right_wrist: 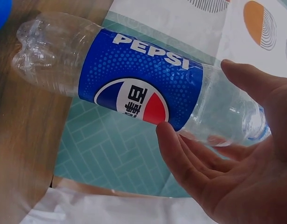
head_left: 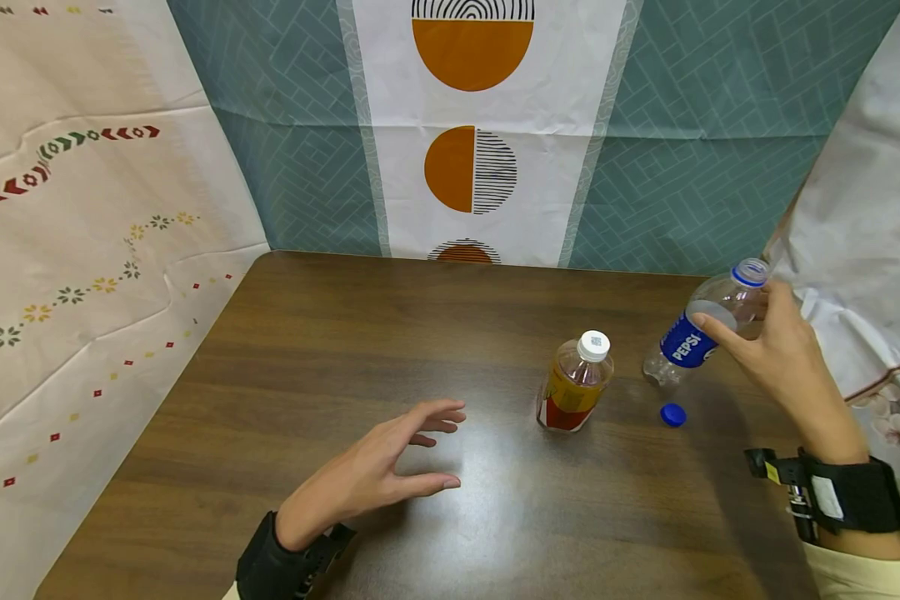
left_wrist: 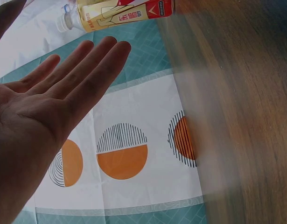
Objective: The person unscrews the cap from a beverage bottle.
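At the right of the table my right hand (head_left: 780, 350) holds a clear plastic Pepsi bottle (head_left: 690, 337) near its shoulder. The thumb lies on one side and the fingers (right_wrist: 180, 158) on the other. Its mouth is uncapped, and a blue label (right_wrist: 141, 79) wraps its middle. A blue bottle cap (head_left: 672, 415) lies on the table beside the base. My left hand (head_left: 390, 458) hovers over the table with nothing in it, fingers extended and thumb apart. Between the hands stands a juice bottle (head_left: 573, 383) with a white cap and a yellow and red label.
The brown wooden table (head_left: 330, 333) ends at a teal and white patterned cloth (head_left: 285, 167) hanging behind it. Pale cloth (head_left: 105, 292) hangs along the left side, and white cloth (head_left: 862, 208) along the right, close beside the Pepsi bottle.
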### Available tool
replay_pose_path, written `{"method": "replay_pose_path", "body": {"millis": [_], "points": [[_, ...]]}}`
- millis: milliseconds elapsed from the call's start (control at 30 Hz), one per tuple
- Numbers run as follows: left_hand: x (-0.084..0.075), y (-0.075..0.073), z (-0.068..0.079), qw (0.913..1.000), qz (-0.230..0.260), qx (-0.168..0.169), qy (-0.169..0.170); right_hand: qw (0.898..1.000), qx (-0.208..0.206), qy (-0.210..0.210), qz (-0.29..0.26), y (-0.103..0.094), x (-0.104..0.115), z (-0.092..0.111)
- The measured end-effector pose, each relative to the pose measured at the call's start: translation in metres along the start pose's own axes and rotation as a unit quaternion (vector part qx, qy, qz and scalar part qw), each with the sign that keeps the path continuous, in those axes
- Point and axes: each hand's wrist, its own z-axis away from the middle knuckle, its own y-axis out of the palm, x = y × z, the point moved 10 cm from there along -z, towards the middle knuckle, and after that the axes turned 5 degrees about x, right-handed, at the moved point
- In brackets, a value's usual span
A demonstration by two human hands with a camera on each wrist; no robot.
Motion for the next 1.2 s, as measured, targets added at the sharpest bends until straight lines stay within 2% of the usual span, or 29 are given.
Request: {"method": "replay_pose_path", "body": {"millis": [133,333,467,800,1200], "points": [[-0.001,-0.001,0.000,1.0000,0.002,0.001,-0.005,1.000,-0.001,-0.001,0.001,0.001,0.000,0.001],[0.020,0.006,0.003,0.9998,-0.004,0.010,-0.017,1.000,0.003,-0.005,0.006,0.003,-0.001,0.002],[0.027,0.009,0.004,0.9998,-0.004,0.014,-0.016,1.000,0.008,-0.001,0.008,0.004,-0.002,0.003],[0.027,0.010,0.004,0.9995,-0.006,0.025,-0.021,1.000,0.017,0.004,0.013,0.005,-0.003,0.004],[0.028,0.009,0.004,0.9994,-0.008,0.020,-0.026,1.000,0.020,0.009,0.002,0.001,-0.002,0.007]]}}
